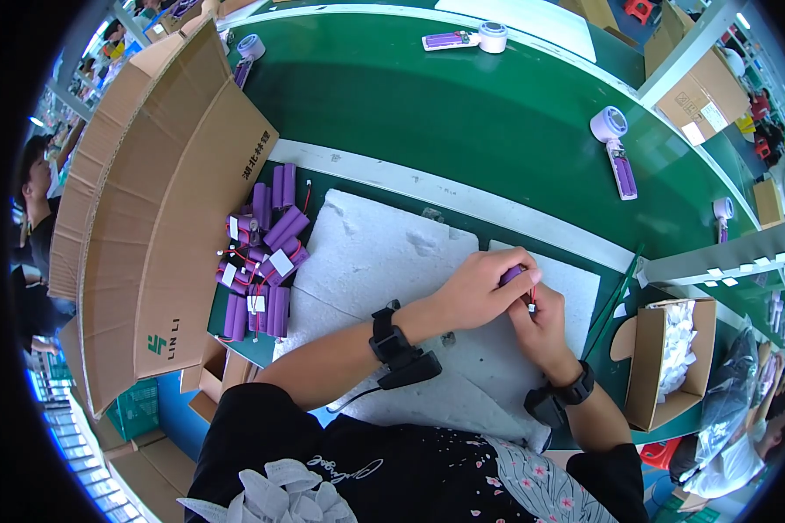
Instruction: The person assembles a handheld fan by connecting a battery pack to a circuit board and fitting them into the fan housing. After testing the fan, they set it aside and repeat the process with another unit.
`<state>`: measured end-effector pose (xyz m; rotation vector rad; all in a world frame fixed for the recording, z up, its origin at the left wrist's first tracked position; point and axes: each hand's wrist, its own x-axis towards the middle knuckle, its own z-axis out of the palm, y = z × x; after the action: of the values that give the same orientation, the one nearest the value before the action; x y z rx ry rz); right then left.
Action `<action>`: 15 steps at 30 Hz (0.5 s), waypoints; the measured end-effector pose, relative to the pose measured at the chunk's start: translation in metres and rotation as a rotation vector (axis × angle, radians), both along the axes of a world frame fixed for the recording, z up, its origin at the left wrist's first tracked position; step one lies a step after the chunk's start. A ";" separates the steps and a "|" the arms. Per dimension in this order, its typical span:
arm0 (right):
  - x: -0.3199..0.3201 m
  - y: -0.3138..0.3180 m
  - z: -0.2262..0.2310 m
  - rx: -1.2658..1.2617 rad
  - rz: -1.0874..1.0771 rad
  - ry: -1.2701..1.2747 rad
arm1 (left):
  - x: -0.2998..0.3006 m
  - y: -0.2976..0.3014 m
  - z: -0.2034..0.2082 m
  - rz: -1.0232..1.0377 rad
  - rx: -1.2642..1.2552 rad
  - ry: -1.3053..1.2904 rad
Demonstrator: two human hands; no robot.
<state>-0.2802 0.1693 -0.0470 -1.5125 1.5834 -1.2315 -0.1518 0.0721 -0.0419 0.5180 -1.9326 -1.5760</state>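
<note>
Above the right part of a white foam board, my two hands meet. My left hand is closed around a purple battery pack, most of which its fingers cover. Thin red wires with a small white connector hang from the pack between the hands. My right hand is closed right beside them, its fingertips pinched at the wires; the exact grip is partly hidden. To the left of the foam lies a heap of purple battery packs, some with white pads and red leads.
A tall open cardboard box stands at the left. Beyond a pale rail runs a green conveyor belt carrying several small white fans with purple batteries. On the right are a small carton of white pieces and a metal post.
</note>
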 end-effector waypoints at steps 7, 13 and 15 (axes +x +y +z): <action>0.000 0.000 -0.002 0.008 -0.012 0.004 | 0.000 0.000 0.001 -0.003 0.005 -0.002; -0.001 0.000 -0.003 -0.009 -0.003 0.014 | 0.000 0.000 0.000 0.003 -0.008 -0.001; -0.001 0.000 -0.003 -0.013 -0.001 0.010 | 0.000 0.000 0.001 0.004 -0.013 -0.002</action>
<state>-0.2808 0.1695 -0.0505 -1.5283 1.5862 -1.2385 -0.1517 0.0720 -0.0414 0.5174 -1.9404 -1.5606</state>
